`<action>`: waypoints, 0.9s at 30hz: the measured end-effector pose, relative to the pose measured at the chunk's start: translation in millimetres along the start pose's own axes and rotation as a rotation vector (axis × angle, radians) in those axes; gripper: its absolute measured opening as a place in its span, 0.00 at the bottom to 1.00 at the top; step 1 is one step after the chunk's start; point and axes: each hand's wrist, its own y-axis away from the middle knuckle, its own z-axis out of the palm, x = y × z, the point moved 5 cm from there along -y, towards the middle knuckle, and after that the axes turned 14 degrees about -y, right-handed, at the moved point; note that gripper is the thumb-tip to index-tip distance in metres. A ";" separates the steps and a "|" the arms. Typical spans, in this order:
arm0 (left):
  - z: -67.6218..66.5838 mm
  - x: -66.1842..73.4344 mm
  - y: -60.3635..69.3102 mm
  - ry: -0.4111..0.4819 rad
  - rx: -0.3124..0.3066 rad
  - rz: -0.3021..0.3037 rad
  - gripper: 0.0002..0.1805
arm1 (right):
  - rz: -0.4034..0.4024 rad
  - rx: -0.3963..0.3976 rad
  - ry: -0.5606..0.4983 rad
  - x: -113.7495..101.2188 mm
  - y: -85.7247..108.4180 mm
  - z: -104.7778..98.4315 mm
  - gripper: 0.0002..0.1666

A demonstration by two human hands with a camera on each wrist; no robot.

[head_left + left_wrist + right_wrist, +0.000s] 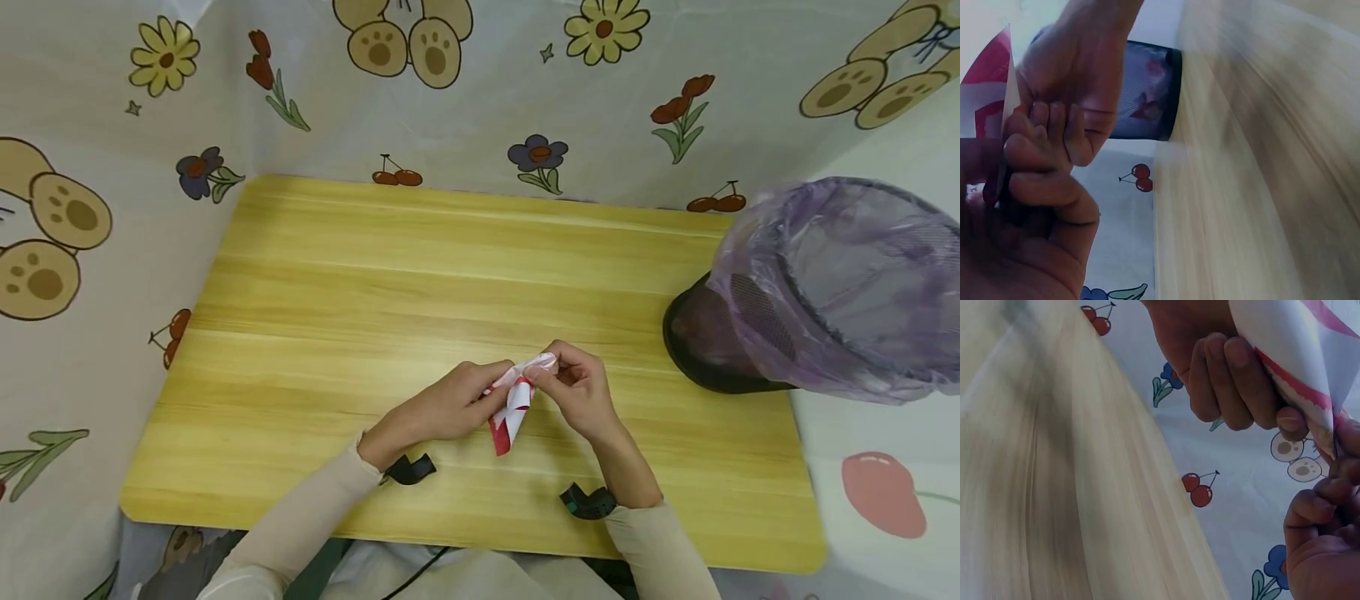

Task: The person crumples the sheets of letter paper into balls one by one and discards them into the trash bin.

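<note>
Between my two hands, above the table, is a folded piece of red-and-white paper [517,402] with a loose tail hanging toward me. My left hand [457,402] pinches its left side between thumb and fingers. At the upper right end, my right hand [583,393] pinches the paper with thumb and fingertips. In the right wrist view the paper [1294,353] narrows to a gathered point by the right fingertips, and the left hand [1229,381] has its fingers curled beside it. A flap of the paper [991,84] stands up in the left wrist view.
A mesh bin with a purple plastic liner [750,308] stands tilted at the table's right edge, with reddish scraps visible inside. Black wrist devices [411,469] sit near both cuffs. The wooden table [337,275] is bordered by printed cloth [465,125].
</note>
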 end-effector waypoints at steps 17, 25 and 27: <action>-16.4 5.2 1.1 0.223 -0.008 0.091 0.06 | 0.039 -0.137 -0.087 -5.5 2.5 -4.8 0.08; -9.9 -0.6 -3.0 0.059 0.134 0.053 0.06 | 0.055 -0.118 0.037 -2.1 4.3 10.2 0.10; -9.0 -2.0 -3.9 0.044 0.195 0.066 0.09 | 0.035 -0.108 0.098 -2.3 5.1 14.0 0.11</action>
